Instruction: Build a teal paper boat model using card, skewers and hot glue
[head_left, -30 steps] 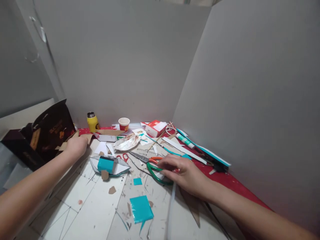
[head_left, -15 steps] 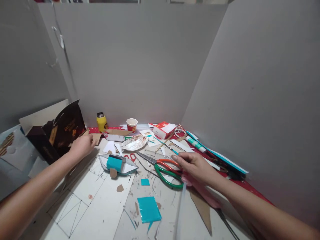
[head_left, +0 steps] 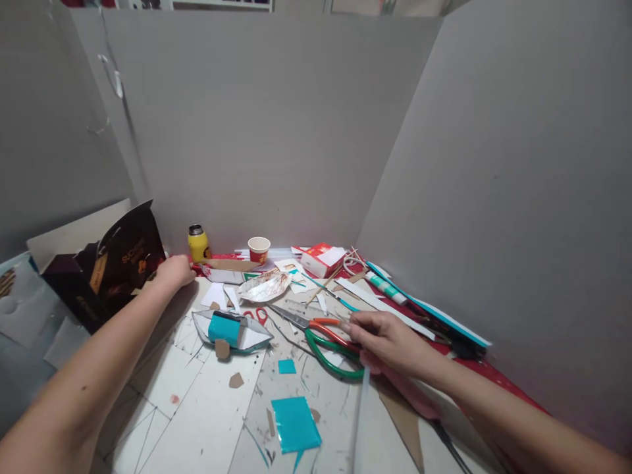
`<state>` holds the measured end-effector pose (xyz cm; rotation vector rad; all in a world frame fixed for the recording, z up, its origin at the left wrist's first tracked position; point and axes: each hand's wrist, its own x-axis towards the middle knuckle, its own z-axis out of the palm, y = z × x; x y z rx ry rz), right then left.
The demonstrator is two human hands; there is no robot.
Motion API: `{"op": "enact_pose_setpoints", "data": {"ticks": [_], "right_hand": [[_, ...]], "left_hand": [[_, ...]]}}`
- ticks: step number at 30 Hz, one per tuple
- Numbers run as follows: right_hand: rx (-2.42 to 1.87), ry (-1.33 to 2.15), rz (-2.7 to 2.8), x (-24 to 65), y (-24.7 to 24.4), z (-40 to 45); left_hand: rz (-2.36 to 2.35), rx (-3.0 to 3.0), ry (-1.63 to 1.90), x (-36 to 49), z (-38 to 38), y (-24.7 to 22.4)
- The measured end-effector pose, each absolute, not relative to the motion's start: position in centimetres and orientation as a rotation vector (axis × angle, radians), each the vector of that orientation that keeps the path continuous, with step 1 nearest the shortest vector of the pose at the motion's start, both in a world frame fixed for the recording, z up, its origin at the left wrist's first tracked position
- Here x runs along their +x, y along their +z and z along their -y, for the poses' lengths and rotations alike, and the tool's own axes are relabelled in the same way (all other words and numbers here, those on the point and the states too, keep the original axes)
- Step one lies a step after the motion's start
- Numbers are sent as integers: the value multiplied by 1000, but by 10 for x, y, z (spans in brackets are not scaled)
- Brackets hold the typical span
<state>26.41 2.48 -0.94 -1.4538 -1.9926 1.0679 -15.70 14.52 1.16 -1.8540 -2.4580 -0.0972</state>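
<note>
My left hand (head_left: 176, 270) reaches to the far left beside the dark printed box (head_left: 129, 253); its fingers are curled and mostly hidden from me. My right hand (head_left: 384, 337) has thumb and forefinger pinched together; whatever is between them is too small to make out. Beneath it lies a pink glue gun (head_left: 412, 398) with a clear glue stick (head_left: 362, 408) sticking out. Close to the fingertips are large scissors (head_left: 332, 355) with green and orange handles. In the middle sits a small paper boat (head_left: 254, 337) bearing a turquoise cover (head_left: 224, 328).
Turquoise sheet pieces (head_left: 296, 424) and brown cardboard scraps (head_left: 236, 380) are scattered in front. Farther back stand a yellow bottle (head_left: 199, 246), a paper cup (head_left: 259, 250), a silvery leaf-shaped piece (head_left: 265, 288) and a red-white box (head_left: 322, 259). Grey panels (head_left: 261, 131) enclose the table.
My left hand has moved farther forward and a little right, covering the cardboard piece that showed beside it. My right hand keeps its pinch near the scissors. The view has shifted slightly.
</note>
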Motion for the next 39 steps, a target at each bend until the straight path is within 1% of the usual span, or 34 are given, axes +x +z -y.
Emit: {"op": "enact_pose_setpoints", "data": {"ticks": [3, 6, 10, 15, 19, 23, 26, 29, 34, 39], "right_hand": [[-1431, 1099, 1991, 262, -9, -23], [-1384, 1114, 2026, 258, -9, -22], [-1322, 991, 2128, 250, -5, -27], [-1111, 535, 2337, 220, 7, -56], [-1065, 414, 2363, 173, 10, -100], [-1081, 334, 2458, 122, 4, -142], [-1104, 299, 2539, 95, -3, -159], [-1116, 267, 2611, 81, -9, -164], [-1090, 243, 2704, 80, -13, -161], [-988, 294, 2719, 88, -13, -162]], "left_hand": [[2493, -1785, -123, -168, -139, 31], [2445, -1797, -234, -177, -128, 53], [2347, -1823, -457, -179, -117, 70], [2239, -1888, -639, -160, -125, 61], [2163, -1951, -710, -137, -144, 44], [2012, -1985, -773, -116, -159, 32], [1921, -2035, -730, -106, -164, 24], [1873, -2109, -598, -100, -164, 15], [1798, -2215, -377, -98, -156, 4], [1774, -2193, -304, -107, -146, 6]]}}
